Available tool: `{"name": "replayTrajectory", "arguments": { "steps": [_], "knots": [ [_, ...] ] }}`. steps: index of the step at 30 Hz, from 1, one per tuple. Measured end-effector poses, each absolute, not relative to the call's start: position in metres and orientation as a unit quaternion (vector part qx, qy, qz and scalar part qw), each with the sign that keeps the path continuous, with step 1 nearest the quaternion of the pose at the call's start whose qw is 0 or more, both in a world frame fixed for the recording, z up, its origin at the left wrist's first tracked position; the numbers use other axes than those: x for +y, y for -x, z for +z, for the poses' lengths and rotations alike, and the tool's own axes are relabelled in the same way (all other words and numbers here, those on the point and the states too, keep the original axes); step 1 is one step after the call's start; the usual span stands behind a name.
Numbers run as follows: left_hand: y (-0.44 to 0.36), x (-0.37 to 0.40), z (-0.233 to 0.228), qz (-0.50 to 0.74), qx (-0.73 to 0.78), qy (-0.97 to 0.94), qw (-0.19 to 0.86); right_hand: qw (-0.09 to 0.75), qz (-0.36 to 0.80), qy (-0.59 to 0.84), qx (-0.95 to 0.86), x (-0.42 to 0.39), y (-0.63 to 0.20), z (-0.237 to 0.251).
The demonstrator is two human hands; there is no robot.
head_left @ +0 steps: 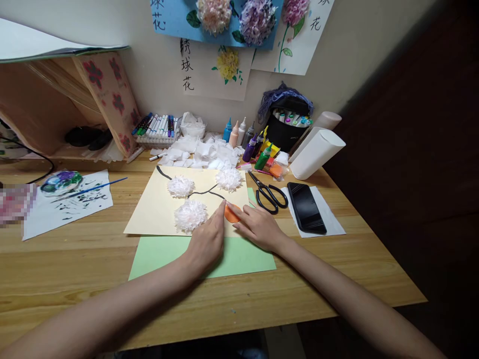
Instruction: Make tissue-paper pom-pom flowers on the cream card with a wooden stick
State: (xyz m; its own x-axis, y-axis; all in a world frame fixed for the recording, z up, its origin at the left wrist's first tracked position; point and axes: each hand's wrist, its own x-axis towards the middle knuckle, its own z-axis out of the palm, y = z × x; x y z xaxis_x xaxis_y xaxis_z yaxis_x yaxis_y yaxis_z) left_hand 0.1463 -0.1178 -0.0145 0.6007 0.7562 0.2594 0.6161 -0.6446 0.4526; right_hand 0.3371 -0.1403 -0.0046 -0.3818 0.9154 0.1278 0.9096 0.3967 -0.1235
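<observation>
While both hands press flat w/ fingers out, left hand (206, 239) & right hand (258, 227) half-hide an orange piece (231, 214) at cream sheet (157, 209) edge, gripping nothing, on counter (75, 269).

Soft, even light, dark at right, edges bowed, sharp focus.

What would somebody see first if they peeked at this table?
Probably the three fluffy white tissue-paper flowers on the cream paper sheet in the middle. Just beside them, the left hand and right hand press a small orange paper piece. Black-handled scissors lie to the right.
</observation>
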Motion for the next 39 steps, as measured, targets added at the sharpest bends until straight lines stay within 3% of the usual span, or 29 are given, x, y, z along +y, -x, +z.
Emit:
{"name": "replayTrajectory", "arguments": {
  "steps": [4, 9, 12, 15, 18, 26, 32, 35, 39],
  "knots": [
    [-0.149, -0.119, -0.02, 0.219, 0.382, -0.888, 0.133, 0.104, 0.035, 0.559, -0.822, -0.141, -0.339, -0.007],
    [-0.138, -0.119, -0.004, 0.259, 0.271, -0.926, 0.034, 0.242, 0.162, 0.622, -0.727, -0.142, -0.344, -0.008],
    [-0.108, -0.102, 0.019, 0.309, 0.228, -0.923, -0.015, 0.266, 0.213, 0.633, -0.695, -0.144, -0.346, -0.008],
    [-0.066, -0.071, 0.03, 0.355, 0.492, -0.794, 0.037, 0.269, 0.222, 0.627, -0.697, -0.145, -0.346, -0.01],
    [-0.032, -0.039, 0.022, 0.312, 0.667, -0.642, 0.214, 0.265, 0.221, 0.629, -0.697, -0.145, -0.347, -0.014],
    [-0.013, -0.025, 0.003, 0.309, 0.652, -0.603, 0.34, 0.278, 0.19, 0.627, -0.703, -0.145, -0.346, -0.02],
    [0.013, -0.045, 0.021, 0.347, 0.612, -0.604, 0.375, 0.323, 0.056, 0.652, -0.684, -0.135, -0.357, -0.011],
    [0.031, -0.054, 0.022, 0.352, 0.617, -0.593, 0.378, 0.295, 0.014, 0.692, -0.659, -0.123, -0.364, -0.006],
    [0.054, -0.061, 0.018, 0.306, 0.644, -0.588, 0.382, 0.202, 0.042, 0.724, -0.658, -0.106, -0.367, 0.001]
  ]
}}
